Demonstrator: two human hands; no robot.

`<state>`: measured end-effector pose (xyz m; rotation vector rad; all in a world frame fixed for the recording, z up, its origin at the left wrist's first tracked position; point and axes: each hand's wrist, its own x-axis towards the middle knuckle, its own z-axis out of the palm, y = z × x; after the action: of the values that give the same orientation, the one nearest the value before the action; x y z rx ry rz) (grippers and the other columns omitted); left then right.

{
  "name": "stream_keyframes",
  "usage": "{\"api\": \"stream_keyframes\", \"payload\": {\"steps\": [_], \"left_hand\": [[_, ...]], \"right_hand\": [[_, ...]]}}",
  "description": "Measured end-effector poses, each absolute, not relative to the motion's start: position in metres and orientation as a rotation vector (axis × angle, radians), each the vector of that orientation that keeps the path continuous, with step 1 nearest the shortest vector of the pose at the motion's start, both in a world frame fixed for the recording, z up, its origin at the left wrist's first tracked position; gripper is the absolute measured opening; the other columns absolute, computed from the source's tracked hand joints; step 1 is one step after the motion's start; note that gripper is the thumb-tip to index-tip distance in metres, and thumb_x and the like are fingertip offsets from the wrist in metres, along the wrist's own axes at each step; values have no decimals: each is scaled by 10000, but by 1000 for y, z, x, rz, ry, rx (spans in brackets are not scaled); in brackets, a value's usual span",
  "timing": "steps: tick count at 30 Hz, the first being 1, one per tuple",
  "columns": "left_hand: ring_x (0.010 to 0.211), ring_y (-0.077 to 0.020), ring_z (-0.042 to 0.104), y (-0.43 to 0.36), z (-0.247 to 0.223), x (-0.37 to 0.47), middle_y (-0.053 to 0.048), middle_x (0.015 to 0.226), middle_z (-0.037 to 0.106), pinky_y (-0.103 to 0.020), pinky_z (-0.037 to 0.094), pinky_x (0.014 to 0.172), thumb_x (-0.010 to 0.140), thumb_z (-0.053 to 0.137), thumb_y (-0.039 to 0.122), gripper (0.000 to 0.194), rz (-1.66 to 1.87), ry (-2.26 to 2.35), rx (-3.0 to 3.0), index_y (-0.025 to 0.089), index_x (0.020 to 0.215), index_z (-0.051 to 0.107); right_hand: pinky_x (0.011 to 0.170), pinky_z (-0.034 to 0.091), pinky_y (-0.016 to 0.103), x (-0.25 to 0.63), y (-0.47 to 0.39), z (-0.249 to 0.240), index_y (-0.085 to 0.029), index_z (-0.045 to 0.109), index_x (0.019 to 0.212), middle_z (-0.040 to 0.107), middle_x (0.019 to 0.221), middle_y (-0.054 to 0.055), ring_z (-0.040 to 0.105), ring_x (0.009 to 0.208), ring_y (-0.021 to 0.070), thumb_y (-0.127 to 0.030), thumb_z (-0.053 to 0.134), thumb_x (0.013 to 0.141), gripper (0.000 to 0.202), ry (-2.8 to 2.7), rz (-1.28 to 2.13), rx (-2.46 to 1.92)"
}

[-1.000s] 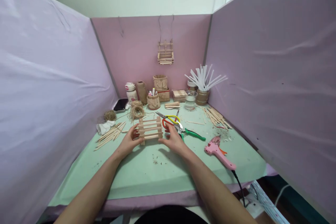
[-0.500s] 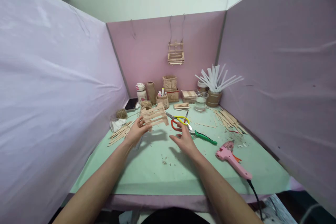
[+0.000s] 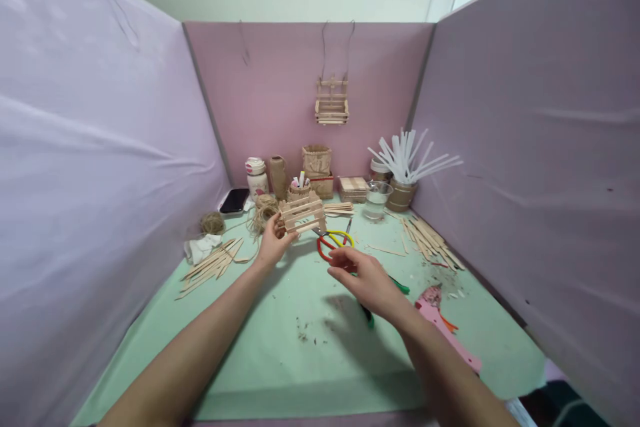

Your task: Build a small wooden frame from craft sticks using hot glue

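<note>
My left hand (image 3: 274, 245) is closed on the left end of a small slatted wooden frame (image 3: 303, 215), glued up from flat craft sticks and held tilted above the table. To its right, my right hand (image 3: 367, 278) hovers with thumb and fingers apart and nothing visible between them. Just beyond that hand lie scissors (image 3: 346, 235) with one red and one yellow handle. Pliers with green handles (image 3: 401, 285) are partly hidden under my right hand. A pink glue gun (image 3: 445, 333) rests by my right forearm, which covers part of it.
Loose sticks lie at left (image 3: 213, 263) and right (image 3: 430, 240). Behind stand a water cup (image 3: 376, 201), a pot of white glue sticks (image 3: 401, 195), stacked sticks (image 3: 353, 188) and a twine ball (image 3: 213, 223). A small wooden rack (image 3: 332, 111) hangs on the back panel.
My view has shifted a little. My left hand has turned the wooden frame slightly and carried it a bit right. My right hand has moved right and nearer to me, now over the pliers.
</note>
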<state>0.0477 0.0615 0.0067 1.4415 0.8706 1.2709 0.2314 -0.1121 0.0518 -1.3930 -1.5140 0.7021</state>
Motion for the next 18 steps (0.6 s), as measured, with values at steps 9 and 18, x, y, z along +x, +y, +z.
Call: {"api": "stream_keyframes", "payload": {"steps": [9,18], "left_hand": [[1113,-264,593,51,-4,46,-120,1211,563,-435,500,945,701,727,298,737,1324,990,1485,222,1334,355],[1071,-229,612,57,-22,37,-110,1211,572,-425,509,945,747,700,337,677,1394,1104,1567,213,1333,384]], "right_hand": [[771,446,334,314,22,133,-146,701,955,715,1012,164,655,974,288,-287,608,841,204,-1869,-78,-2189],[960,448,456,302,156,96,-87,557,1237,563,1275,189,549,1160,286,-359,644,865,469,-1734,-35,-2584]]}}
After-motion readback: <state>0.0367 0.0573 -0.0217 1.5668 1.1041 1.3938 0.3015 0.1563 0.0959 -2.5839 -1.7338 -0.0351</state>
